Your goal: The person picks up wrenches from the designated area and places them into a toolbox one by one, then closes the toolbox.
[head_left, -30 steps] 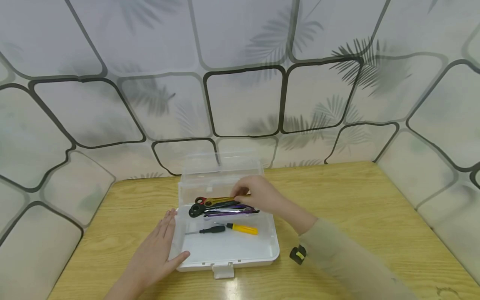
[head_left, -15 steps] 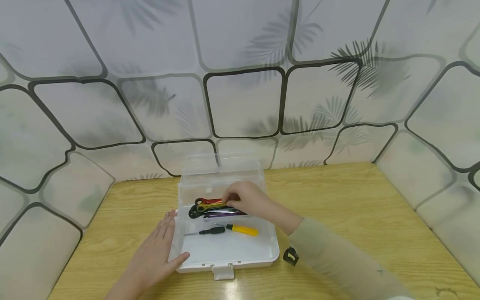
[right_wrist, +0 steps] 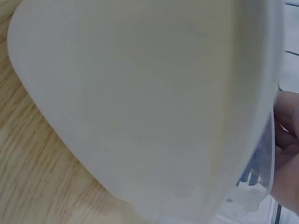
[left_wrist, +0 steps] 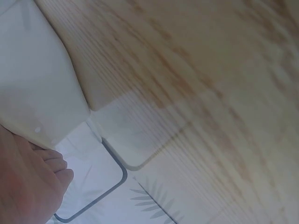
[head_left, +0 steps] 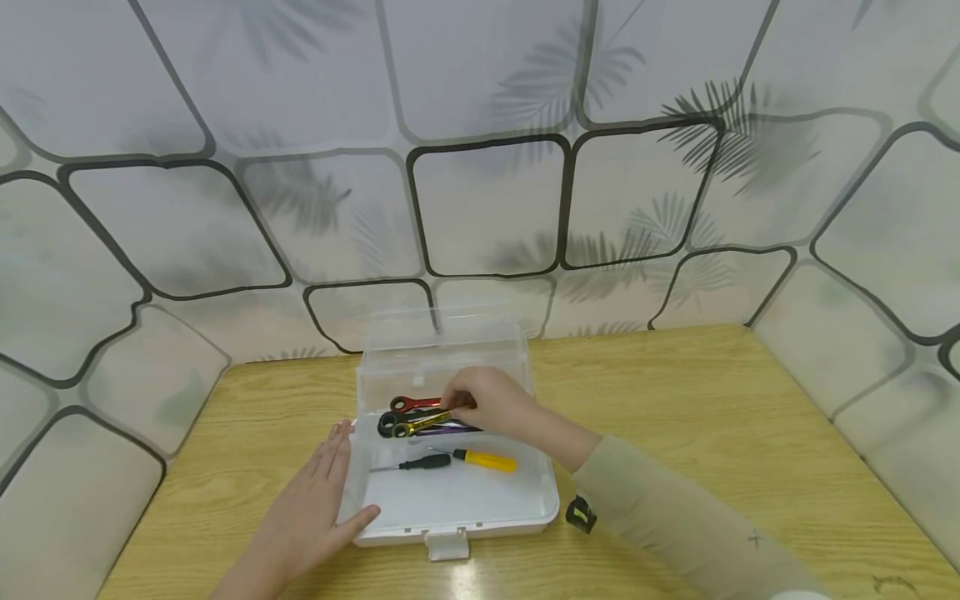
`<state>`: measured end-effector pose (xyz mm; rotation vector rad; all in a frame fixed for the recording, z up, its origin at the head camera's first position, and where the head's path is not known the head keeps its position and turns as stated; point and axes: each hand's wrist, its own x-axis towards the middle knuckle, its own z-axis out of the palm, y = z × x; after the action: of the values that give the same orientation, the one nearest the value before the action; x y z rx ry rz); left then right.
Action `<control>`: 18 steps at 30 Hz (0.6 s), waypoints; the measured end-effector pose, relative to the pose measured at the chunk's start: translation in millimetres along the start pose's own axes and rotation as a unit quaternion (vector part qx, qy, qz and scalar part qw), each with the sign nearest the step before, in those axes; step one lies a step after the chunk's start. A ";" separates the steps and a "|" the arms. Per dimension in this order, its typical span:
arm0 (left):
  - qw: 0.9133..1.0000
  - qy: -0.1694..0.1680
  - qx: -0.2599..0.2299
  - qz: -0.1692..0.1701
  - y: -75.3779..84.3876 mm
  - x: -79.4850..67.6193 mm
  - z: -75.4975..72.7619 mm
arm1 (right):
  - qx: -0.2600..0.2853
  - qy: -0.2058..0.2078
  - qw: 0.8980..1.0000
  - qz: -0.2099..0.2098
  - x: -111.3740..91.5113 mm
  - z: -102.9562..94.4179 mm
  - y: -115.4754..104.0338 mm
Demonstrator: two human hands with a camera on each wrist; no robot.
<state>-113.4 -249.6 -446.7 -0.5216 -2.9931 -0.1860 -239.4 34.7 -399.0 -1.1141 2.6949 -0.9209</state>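
Note:
In the head view my right hand (head_left: 487,402) pinches a gold ratcheting wrench (head_left: 408,427) above the back part of a white toolbox (head_left: 525,508). The wrench's ring end points left over a black wrench (head_left: 386,421). A red wrench (head_left: 405,404) lies behind it, and purple tools (head_left: 450,431) are partly covered. Nearer the front of the box lie a black screwdriver (head_left: 427,461) and a yellow-handled one (head_left: 487,460). My left hand (head_left: 307,500) rests against the box's left side, fingers straight. In the right wrist view the box wall hides most of the right hand (right_wrist: 286,154).
The clear lid (head_left: 446,333) stands open at the back of the box, and a white latch (head_left: 447,546) hangs at the front. A small black tape measure (head_left: 581,514) sits on the wooden table (head_left: 660,383) beside my right sleeve. Patterned fabric walls enclose the table.
My right hand has moved left and slightly down with the gold wrench. The wrench's ring end has come forward, away from the red wrench. My left hand has stayed put.

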 end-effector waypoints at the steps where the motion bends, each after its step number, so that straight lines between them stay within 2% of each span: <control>1: 1.000 0.000 0.000 0.001 0.0 -0.1 0.3 | 0.001 0.001 1.000 -0.001 -0.1 0.4 0.2; 9: 1.000 0.010 0.005 0.003 -0.3 -0.4 1.6 | 0.011 -0.001 1.000 0.008 -1.2 1.7 -0.2; 18: 1.000 0.004 0.008 0.002 -1.1 -0.1 1.5 | 0.018 0.013 0.999 0.023 -3.3 -4.8 -4.0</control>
<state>-113.9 -250.4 -448.4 -0.5238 -2.9822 -0.1629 -235.9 37.1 -393.3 -1.0366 2.7002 -0.9801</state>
